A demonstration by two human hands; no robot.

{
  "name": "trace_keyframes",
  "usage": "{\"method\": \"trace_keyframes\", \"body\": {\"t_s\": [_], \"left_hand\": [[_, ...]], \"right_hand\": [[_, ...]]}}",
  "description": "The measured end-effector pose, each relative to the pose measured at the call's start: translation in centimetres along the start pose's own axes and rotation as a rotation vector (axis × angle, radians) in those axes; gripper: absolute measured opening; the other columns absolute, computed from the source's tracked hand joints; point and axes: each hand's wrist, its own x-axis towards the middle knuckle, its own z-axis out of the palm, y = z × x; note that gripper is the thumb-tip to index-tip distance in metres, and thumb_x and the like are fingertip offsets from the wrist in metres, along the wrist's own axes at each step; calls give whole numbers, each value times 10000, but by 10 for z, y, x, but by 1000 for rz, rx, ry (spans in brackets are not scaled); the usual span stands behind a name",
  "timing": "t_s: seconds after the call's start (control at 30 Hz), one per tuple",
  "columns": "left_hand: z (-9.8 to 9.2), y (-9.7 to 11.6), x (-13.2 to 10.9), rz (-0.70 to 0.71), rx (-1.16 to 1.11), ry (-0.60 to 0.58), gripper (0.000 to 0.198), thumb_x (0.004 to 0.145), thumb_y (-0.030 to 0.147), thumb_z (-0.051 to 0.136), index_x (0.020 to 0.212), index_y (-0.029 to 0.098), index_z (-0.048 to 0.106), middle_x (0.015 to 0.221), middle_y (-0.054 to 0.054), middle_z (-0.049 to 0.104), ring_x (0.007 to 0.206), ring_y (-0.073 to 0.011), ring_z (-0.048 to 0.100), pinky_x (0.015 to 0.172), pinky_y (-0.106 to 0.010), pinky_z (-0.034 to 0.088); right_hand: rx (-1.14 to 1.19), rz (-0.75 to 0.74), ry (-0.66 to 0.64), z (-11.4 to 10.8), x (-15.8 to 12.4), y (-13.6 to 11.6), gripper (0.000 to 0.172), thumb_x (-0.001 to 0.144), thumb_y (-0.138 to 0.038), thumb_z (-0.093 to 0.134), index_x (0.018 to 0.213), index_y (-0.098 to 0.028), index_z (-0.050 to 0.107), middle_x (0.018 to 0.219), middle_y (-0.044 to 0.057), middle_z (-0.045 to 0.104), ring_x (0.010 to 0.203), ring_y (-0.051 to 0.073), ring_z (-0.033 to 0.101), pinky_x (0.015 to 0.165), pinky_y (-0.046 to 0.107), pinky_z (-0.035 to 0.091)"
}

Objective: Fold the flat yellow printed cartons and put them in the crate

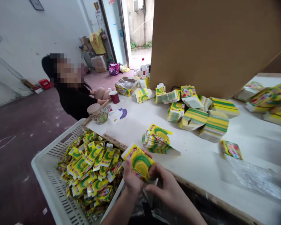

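Observation:
A small yellow and green printed carton point(140, 163) is held over the table's near edge by both my hands. My left hand point(130, 179) grips its lower left side. My right hand point(165, 184) closes on its right end with fingers and thumb. Just behind it on the white table point(201, 162) lies a fanned stack of flat cartons point(156, 139) of the same print. To the left, a white slatted crate point(46, 168) is filled with several folded cartons point(91, 168).
Bundles of flat cartons point(201, 117) lie mid-table below a big brown cardboard sheet point(213, 40). A clear plastic wrap point(255, 178) lies at the right. A person in black point(72, 97) sits at the far end by a red cup point(114, 97) and a jar point(97, 114).

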Motion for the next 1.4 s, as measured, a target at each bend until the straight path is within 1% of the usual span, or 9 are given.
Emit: {"method": "trace_keyframes", "body": {"t_s": [0.17, 0.33, 0.4, 0.5, 0.73, 0.97, 1.1, 1.23, 1.4], "left_hand": [[1, 9, 2, -58, -29, -49, 702, 639, 771, 580, 939, 140, 650, 846, -113, 631, 870, -293, 612, 759, -393, 529], [-3, 2, 9, 148, -126, 166, 588, 630, 742, 636, 719, 161, 625, 684, -26, 534, 634, -159, 532, 617, -257, 494], [-8, -3, 10, 137, -64, 230, 616, 574, 775, 652, 721, 177, 628, 671, -6, 526, 624, -150, 527, 610, -242, 490], [-17, -8, 9, 90, 127, 190, 749, 530, 845, 598, 868, 179, 661, 801, -44, 620, 762, -207, 598, 722, -301, 515], [-37, 9, 11, 66, 352, 164, 253, 780, 357, 717, 929, 158, 671, 918, -56, 704, 839, -183, 636, 793, -271, 503], [-42, 74, 13, 81, 968, -322, 1050, 558, 648, 771, 1396, 177, 349, 1398, -168, 451, 1272, -335, 435, 1072, -438, 346], [-25, 63, 7, -82, 1343, -547, 724, 613, 301, 825, 1251, 242, 486, 1239, -68, 589, 1135, -289, 550, 975, -410, 439], [-26, 35, 0, 21, 1448, -308, 690, 686, 336, 746, 1264, 180, 402, 1236, -115, 578, 1145, -296, 541, 969, -434, 441], [-36, 14, -8, 189, 1537, -347, 743, 737, 367, 699, 1313, 138, 289, 1240, -178, 541, 1113, -306, 554, 924, -445, 469]], "right_hand": [[261, 36, 64, 17, 2, 9, 280, 679, -297, 714, 739, -193, 461, 717, -27, 476, 697, 143, 432, 646, 257, 368], [238, 14, 137, 25, 4, 8, 378, 660, -228, 739, 948, -191, 498, 727, -41, 518, 690, 145, 470, 649, 258, 383], [155, 0, 170, 24, 5, 6, 462, 662, -191, 731, 1063, -189, 502, 731, -43, 533, 695, 150, 485, 667, 263, 390], [76, -37, 179, 15, 8, 7, 279, 743, -207, 661, 1007, -182, 575, 754, -16, 563, 719, 160, 509, 688, 272, 400], [-105, -139, 228, -11, 9, 13, 171, 903, -246, 486, 828, -172, 620, 763, 32, 629, 709, 169, 564, 644, 268, 422], [-633, -472, 215, -31, -1, 2, 227, 874, -107, 544, 994, -247, 676, 839, 41, 630, 826, 198, 532, 733, 321, 426], [-723, -641, 282, -27, -7, -5, 311, 868, -106, 549, 1131, -261, 608, 915, 38, 612, 902, 208, 521, 953, 436, 363], [-444, -466, 642, -27, -10, 2, 593, 832, -254, 636, 1362, -210, 374, 1245, 126, 492, 1163, 262, 452, 1030, 460, 343], [291, 57, 233, -13, -4, 11, 412, 900, -450, 472, 1180, -161, 560, 1181, 115, 622, 1122, 252, 555, 986, 398, 427]]}}
